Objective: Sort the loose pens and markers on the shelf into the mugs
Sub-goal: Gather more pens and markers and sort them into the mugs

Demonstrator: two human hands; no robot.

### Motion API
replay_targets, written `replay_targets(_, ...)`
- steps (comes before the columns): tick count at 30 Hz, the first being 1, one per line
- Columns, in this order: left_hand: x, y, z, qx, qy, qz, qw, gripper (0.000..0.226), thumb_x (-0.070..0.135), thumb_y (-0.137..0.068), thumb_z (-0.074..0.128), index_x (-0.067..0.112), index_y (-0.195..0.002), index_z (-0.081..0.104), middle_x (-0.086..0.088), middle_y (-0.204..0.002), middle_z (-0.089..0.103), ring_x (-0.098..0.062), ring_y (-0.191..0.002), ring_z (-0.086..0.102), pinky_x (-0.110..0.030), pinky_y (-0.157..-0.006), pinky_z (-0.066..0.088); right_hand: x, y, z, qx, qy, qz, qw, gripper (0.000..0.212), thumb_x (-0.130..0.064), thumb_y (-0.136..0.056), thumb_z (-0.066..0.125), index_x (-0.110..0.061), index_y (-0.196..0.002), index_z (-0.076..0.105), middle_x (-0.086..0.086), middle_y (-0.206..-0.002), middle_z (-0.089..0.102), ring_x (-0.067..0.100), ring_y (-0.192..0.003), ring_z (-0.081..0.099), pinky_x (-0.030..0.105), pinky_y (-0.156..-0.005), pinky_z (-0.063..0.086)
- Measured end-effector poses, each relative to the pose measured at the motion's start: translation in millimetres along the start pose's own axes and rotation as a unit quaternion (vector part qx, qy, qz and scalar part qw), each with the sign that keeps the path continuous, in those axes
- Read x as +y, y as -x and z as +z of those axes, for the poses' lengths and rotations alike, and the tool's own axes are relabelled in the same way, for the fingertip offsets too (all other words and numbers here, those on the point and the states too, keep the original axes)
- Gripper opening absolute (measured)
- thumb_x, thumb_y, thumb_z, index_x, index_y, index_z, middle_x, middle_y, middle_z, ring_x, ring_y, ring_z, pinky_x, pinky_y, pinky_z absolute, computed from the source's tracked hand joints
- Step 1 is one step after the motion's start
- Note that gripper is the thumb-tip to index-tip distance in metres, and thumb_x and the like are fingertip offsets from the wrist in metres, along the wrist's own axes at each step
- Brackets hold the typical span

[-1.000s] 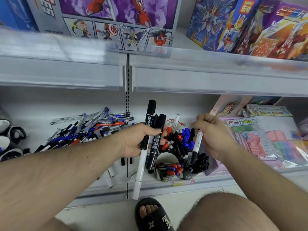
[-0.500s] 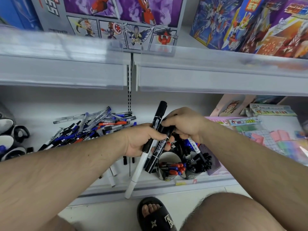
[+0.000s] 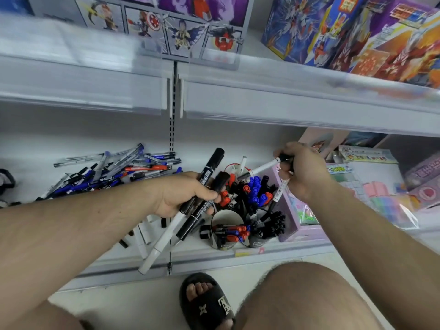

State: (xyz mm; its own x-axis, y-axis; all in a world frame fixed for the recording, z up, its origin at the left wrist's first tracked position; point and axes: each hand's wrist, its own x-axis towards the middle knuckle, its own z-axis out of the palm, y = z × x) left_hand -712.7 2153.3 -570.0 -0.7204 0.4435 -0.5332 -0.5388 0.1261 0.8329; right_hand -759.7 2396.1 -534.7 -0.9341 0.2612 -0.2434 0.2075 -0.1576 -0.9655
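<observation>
The left hand [image 3: 183,196] grips three markers [image 3: 202,198] in a bundle just left of the mugs [image 3: 223,232], while the right hand [image 3: 302,172] pinches two white markers [image 3: 264,167] above them. This looks like the dropping-in step: next, tip these cap-up into the matching mug. At least three mugs show, and the loose pens [image 3: 114,170], too many to count, lie far left on the shelf [image 3: 238,263].

I see shiny plastic markers [image 3: 202,186], a smooth painted metal shelf [image 3: 273,256], and glossy cardboard toy boxes [image 3: 345,32].
</observation>
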Motion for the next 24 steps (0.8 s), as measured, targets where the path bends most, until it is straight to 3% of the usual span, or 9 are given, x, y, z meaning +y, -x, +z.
replay_targets(4, -5, -5, 2, 0.058, -0.014, 0.008, 0.998, 0.031, 0.006, -0.091, 0.062, 0.008, -0.122, 0.063, -0.012, -0.098, 0.063, -0.018, -0.078, 0.061, -0.031, -0.067, 0.052, 29, 1, -25, 0.067, 0.044, -0.060, 0.995, 0.024, 0.009, -0.086, 0.045, -0.011, -0.081, 0.056, 0.010, -0.070, 0.061, 0.015, -0.048, 0.042, 0.026, -0.046, 0.031)
replay_targets(7, -5, -5, 7, 0.079, 0.014, 0.026, 0.996, 0.028, 0.006, -0.092, 0.062, 0.012, -0.119, 0.064, -0.008, -0.091, 0.064, -0.017, -0.074, 0.063, -0.027, -0.058, 0.050, 54, -3, -34, 0.124, 0.041, -0.052, 0.990, 0.023, 0.006, -0.088, 0.046, -0.012, -0.078, 0.053, 0.007, -0.069, 0.059, 0.016, -0.054, 0.046, 0.026, -0.046, 0.035)
replay_targets(11, -6, -1, 9, 0.084, 0.059, 0.041, 0.994, 0.026, 0.004, -0.093, 0.059, 0.016, -0.116, 0.067, -0.003, -0.085, 0.065, -0.016, -0.073, 0.064, -0.023, -0.050, 0.048, 88, -14, -39, 0.188, -0.011, -0.016, 0.982, 0.015, 0.000, -0.093, 0.045, -0.015, -0.091, 0.051, 0.012, -0.085, 0.060, 0.014, -0.057, 0.050, 0.025, -0.051, 0.041)
replay_targets(14, -6, 3, 10, 0.086, 0.077, 0.042, 0.992, 0.026, 0.003, -0.094, 0.057, 0.014, -0.116, 0.067, -0.003, -0.086, 0.064, -0.017, -0.075, 0.063, -0.019, -0.043, 0.045, 109, -15, -42, 0.182, 0.070, -0.018, 0.981, 0.015, -0.005, -0.094, 0.043, -0.018, -0.089, 0.049, 0.012, -0.094, 0.063, 0.021, -0.072, 0.052, 0.032, -0.065, 0.043)
replay_targets(19, -7, 3, 10, 0.095, 0.061, 0.041, 0.993, 0.027, 0.005, -0.094, 0.057, 0.015, -0.118, 0.066, -0.003, -0.090, 0.065, -0.015, -0.075, 0.065, -0.018, -0.043, 0.045, 126, -10, -60, 0.149, 0.214, -0.076, 0.963, 0.014, -0.015, -0.094, 0.040, -0.022, -0.086, 0.047, 0.003, -0.088, 0.060, 0.020, -0.067, 0.048, 0.041, -0.068, 0.042)
replay_targets(22, -7, 3, 13, 0.090, 0.060, 0.040, 0.993, 0.028, 0.004, -0.094, 0.057, 0.015, -0.119, 0.066, -0.004, -0.091, 0.064, -0.015, -0.075, 0.063, -0.017, -0.043, 0.045, 131, -12, -73, 0.171, 0.240, -0.072, 0.953, 0.009, -0.025, -0.089, 0.039, -0.027, -0.087, 0.048, 0.003, -0.094, 0.066, 0.035, -0.076, 0.059, 0.049, -0.076, 0.051)
replay_targets(24, -6, 2, 14, 0.086, 0.068, 0.040, 0.993, 0.028, 0.004, -0.094, 0.058, 0.015, -0.118, 0.066, -0.003, -0.091, 0.064, -0.015, -0.076, 0.063, -0.018, -0.044, 0.045, 131, -7, -78, 0.162, 0.277, -0.095, 0.943, 0.009, -0.018, -0.093, 0.041, -0.019, -0.091, 0.049, 0.004, -0.088, 0.061, 0.034, -0.079, 0.058, 0.046, -0.075, 0.048)
